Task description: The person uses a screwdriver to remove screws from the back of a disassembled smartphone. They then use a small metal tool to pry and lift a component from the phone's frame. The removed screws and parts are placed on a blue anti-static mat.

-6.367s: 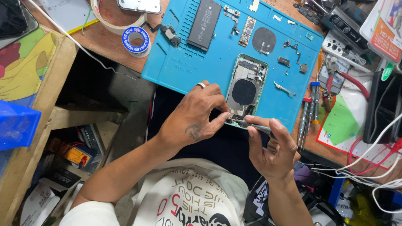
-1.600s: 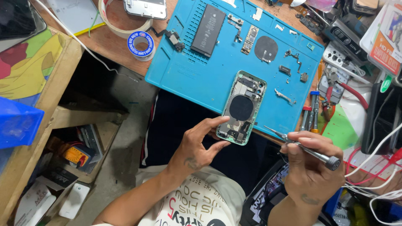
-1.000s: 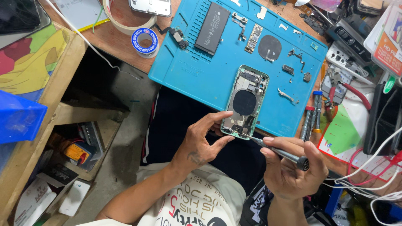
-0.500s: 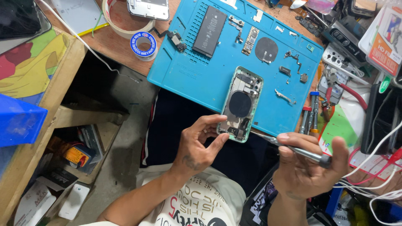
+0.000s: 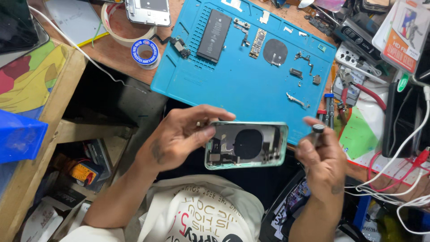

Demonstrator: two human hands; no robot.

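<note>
My left hand (image 5: 181, 136) grips the left end of a pale green phone housing (image 5: 246, 145), held flat and sideways above my lap with its open inside and round black coil facing up. Just right of the housing, my right hand (image 5: 323, 157) holds a thin metal screwdriver (image 5: 317, 132) upright, its round cap showing near my fingertips. Beyond both hands lies the blue work mat (image 5: 251, 67), where a black battery (image 5: 214, 35), a round black coil (image 5: 274, 51) and several small loose parts are laid out.
A blue tape roll (image 5: 145, 52) and a silver phone frame (image 5: 148, 10) lie on the wooden bench left of the mat. Tools, boxes and tangled white and red cables (image 5: 398, 175) crowd the right side. A blue bin (image 5: 20, 134) and shelf clutter sit at lower left.
The housing has come off the mat edge toward my lap and turned from upright to sideways. My right hand swung the screwdriver from lying level to standing on end.
</note>
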